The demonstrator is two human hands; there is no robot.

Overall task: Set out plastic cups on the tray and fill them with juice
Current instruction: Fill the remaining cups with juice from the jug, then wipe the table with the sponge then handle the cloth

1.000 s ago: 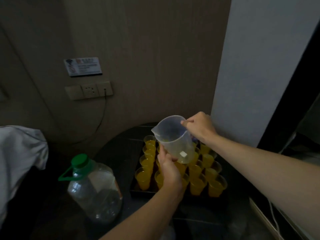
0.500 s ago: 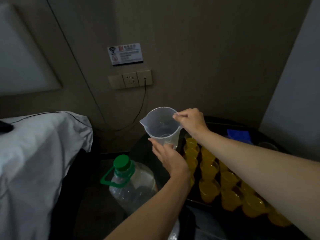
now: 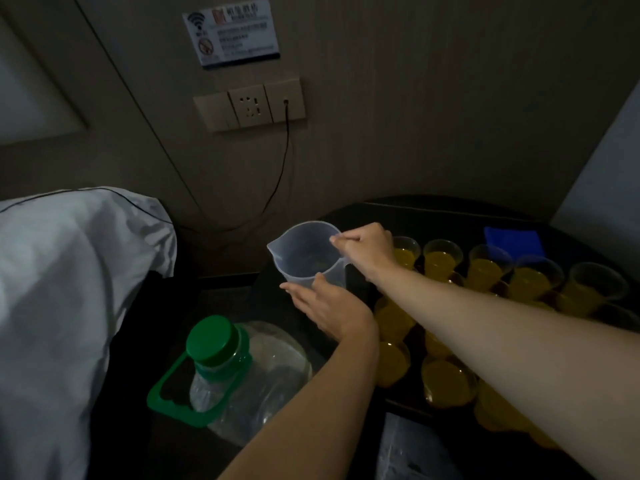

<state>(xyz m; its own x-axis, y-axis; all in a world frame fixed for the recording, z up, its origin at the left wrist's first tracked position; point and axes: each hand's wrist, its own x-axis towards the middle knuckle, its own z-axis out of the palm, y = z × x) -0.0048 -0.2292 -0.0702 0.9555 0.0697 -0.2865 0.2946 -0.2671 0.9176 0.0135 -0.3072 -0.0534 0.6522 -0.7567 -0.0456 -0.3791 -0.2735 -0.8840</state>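
Left of the tray [image 3: 405,405]: clear jug [image 3: 304,251] is hanging upright.
Right hand [image 3: 367,251]: is pinching the jug's handle.
Left hand [image 3: 329,306]: is cradling its base, fingers straight.

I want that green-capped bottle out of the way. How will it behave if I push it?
The bottle looks nearly empty, so probably light and quick to tip. Its thin clear walls look crumpled, so they likely flex when squeezed. The green handle seems the firmer hold.

Dim indoor light, murky shadows, soft grain, wide-angle bending at edges
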